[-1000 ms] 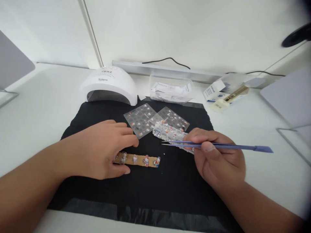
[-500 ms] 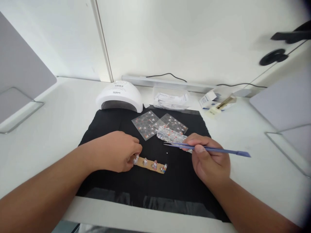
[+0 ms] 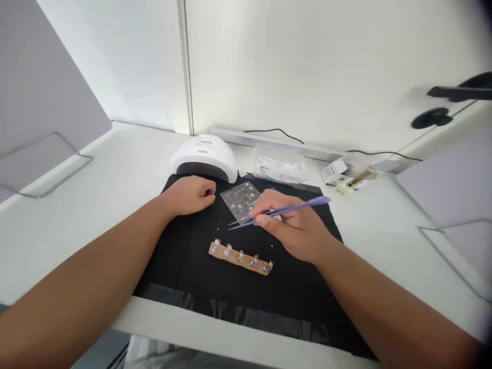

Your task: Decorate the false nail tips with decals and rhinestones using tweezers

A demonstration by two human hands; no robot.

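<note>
My right hand (image 3: 294,225) holds slim purple tweezers (image 3: 298,206), its thumb and fingers pinched round them. Their points aim left above the black mat, with a small gap between the tips. Resting on the mat's left part, my left hand (image 3: 192,196) has its fingers curled in, and nothing shows in it. A tan strip (image 3: 234,259) lies in front of both hands, touched by neither. Along it stand several small decorated nail tips (image 3: 241,255). A clear sticker sheet (image 3: 236,197) lies behind; my right hand mostly hides a second sheet and a clear case.
A white nail lamp (image 3: 203,154) stands behind the black mat (image 3: 184,261). Right of it are a clear tray of packets (image 3: 280,166), an opened small box (image 3: 334,172) and a yellowish box (image 3: 355,180). Tiny white specks (image 3: 218,229) lie on the mat.
My left hand has left the strip and moved up toward the lamp, uncovering the strip's left end. My right hand has moved left with the tweezers, covering the clear case. The view has shifted.
</note>
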